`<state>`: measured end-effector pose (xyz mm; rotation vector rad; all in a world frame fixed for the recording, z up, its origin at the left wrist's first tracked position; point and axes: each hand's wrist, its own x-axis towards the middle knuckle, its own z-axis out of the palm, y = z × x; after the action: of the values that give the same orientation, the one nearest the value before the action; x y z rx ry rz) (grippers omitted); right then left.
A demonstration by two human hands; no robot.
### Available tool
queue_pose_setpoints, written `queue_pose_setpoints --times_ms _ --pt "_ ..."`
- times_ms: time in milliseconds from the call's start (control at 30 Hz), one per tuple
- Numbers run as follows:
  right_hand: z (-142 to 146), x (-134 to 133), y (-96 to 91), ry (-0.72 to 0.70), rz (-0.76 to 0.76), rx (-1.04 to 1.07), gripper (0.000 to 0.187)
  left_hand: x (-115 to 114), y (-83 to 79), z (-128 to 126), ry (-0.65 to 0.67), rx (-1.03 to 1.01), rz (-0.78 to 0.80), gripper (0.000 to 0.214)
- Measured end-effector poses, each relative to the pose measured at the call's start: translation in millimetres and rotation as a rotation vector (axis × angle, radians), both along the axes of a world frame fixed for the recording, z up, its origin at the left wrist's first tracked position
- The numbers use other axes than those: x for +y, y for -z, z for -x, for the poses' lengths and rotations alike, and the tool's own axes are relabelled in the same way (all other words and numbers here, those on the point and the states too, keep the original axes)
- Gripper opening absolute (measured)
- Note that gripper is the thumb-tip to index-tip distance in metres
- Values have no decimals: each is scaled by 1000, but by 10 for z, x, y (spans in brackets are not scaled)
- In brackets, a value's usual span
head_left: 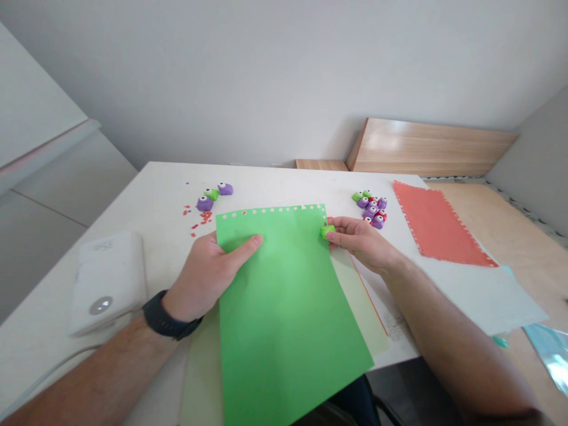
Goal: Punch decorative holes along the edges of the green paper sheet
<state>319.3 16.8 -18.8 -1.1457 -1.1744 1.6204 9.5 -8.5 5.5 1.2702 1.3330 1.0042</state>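
A green sheet of paper (284,307) is held up in front of me, with a row of small punched shapes along its top edge. My left hand (217,266) grips its left edge, thumb on top and fingers hidden behind. At the upper right edge, my right hand (355,236) pinches a small green paper punch (328,231) with an eye-like shape. The punch sits over the sheet's edge, just below the top corner. Under the green sheet lie pale sheets (355,290), one with an orange edge showing.
Left of the sheet are purple punches (205,203), a green one (212,194) and red paper scraps (206,217). Several more punches (371,208) cluster at right. Beyond them lies a red sheet (439,225) with punched edges. A white device (109,278) with a cable stands left.
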Motion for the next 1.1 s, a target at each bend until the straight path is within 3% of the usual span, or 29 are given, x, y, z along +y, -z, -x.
queue_pose_setpoints --times_ms 233,1100 --pt "-1 8 25 -9 9 20 45 1 30 15 5 14 -13 41" --pt "18 4 27 -25 -41 -25 36 16 14 5 9 24 3 38"
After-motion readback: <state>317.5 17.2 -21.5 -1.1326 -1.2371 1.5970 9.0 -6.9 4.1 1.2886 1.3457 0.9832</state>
